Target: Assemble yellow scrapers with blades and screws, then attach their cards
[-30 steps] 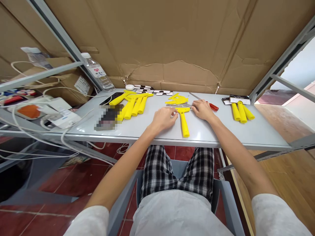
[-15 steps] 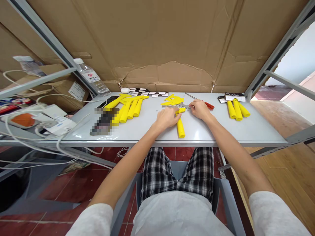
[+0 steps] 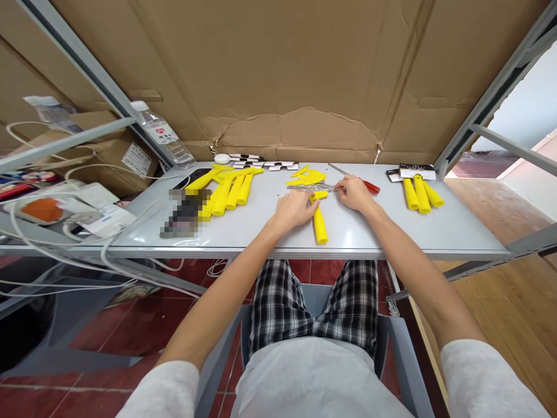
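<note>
With the yellow T-shaped tool [image 3: 321, 226] as the clock's centre, a plastic bottle [image 3: 164, 136] leans at 10 o'clock by the frame, beyond the left end of the worktop's back edge. A group of yellow tools [image 3: 232, 190] lies nearer, between 9 and 10, and a broad stretch of worktop [image 3: 261, 229] separates it from the left hand [image 3: 296, 208]. That hand, palm down, pinches the tool's head between thumb and fingers; the handle points to about 6 o'clock, stopping just short of the front edge [image 3: 243, 252]. Flat yellow pieces [image 3: 308, 177] sit at 11, with thin metal strips [image 3: 300, 187] just in front of them. At 2 o'clock the right hand [image 3: 354, 193] has its fingertips drawn in beside those strips; what they pinch, if anything, cannot be told. A red-handled screwdriver [image 3: 371, 187] passes behind it. Toward 3, well apart, three yellow handles [image 3: 420, 195] fan out below black-and-white cards [image 3: 418, 171], with worktop surface between them and the right end.
</note>
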{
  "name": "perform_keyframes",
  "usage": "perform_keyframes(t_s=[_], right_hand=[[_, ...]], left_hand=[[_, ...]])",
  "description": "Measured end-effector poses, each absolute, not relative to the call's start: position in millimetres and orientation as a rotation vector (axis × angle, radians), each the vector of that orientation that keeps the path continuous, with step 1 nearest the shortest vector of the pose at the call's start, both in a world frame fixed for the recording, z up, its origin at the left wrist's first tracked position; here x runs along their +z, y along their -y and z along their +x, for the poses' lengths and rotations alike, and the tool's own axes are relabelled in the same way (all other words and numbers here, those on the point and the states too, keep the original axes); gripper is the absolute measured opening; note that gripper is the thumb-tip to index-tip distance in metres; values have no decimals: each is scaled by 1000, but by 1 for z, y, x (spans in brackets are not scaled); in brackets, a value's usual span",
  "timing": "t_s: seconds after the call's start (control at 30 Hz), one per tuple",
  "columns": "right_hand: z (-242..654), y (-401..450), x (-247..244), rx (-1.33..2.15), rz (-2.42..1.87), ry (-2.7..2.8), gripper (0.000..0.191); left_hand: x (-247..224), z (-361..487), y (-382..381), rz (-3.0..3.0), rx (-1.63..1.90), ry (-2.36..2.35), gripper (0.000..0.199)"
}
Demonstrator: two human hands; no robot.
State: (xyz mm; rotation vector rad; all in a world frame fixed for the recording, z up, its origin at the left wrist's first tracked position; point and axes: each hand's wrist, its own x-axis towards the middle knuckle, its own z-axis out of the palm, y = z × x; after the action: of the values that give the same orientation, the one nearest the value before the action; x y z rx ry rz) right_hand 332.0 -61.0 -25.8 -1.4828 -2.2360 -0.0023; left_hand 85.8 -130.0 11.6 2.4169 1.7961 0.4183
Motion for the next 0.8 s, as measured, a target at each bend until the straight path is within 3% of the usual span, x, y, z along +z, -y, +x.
perform_keyframes(t_s=[0.17,0.8], right_hand=[[332,62,-25,18,-1460,2247,39],[323,68,-22,-5,-1484,2265,37]], left_hand=[[15,68,133,2281,573,-1846,49],[6,51,153,2278,508,-1894,48]])
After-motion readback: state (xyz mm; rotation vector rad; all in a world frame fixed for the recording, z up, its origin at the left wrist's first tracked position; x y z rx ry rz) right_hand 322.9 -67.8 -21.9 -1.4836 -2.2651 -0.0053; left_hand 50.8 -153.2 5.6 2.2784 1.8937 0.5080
